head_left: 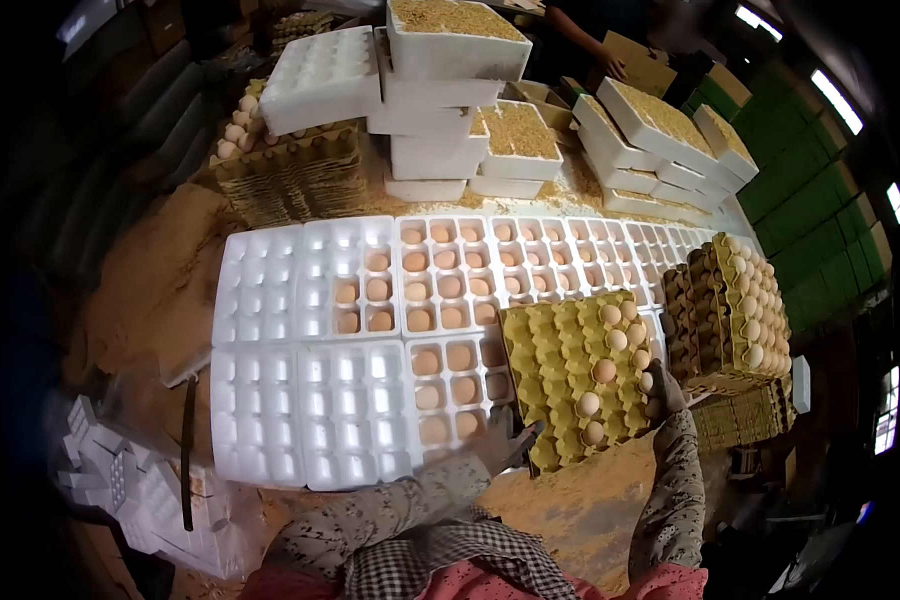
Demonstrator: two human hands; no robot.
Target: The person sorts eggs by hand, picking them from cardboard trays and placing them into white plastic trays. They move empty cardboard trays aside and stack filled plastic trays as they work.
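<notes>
A yellow pulp egg tray [560, 380] lies tilted over the front right of the white foam egg boxes [355, 400], with several eggs [604, 371] along its right side. My right hand [672, 392] wraps round the tray's right edge, its fingers partly hidden. At the tray's lower left corner is my left hand [505, 440], blurred and dark, beside filled foam cells; what its fingers hold, if anything, is unclear. Eggs fill many cells in the middle and right boxes, while the boxes at the left have bare cells.
Stacked pulp trays with eggs [725, 310] stand at the right, and another stack [290, 170] at the back left. Foam boxes filled with grainy material [460, 60] are piled behind. Another person's hand [613, 65] shows at the back. Green boxes [810, 180] line the right.
</notes>
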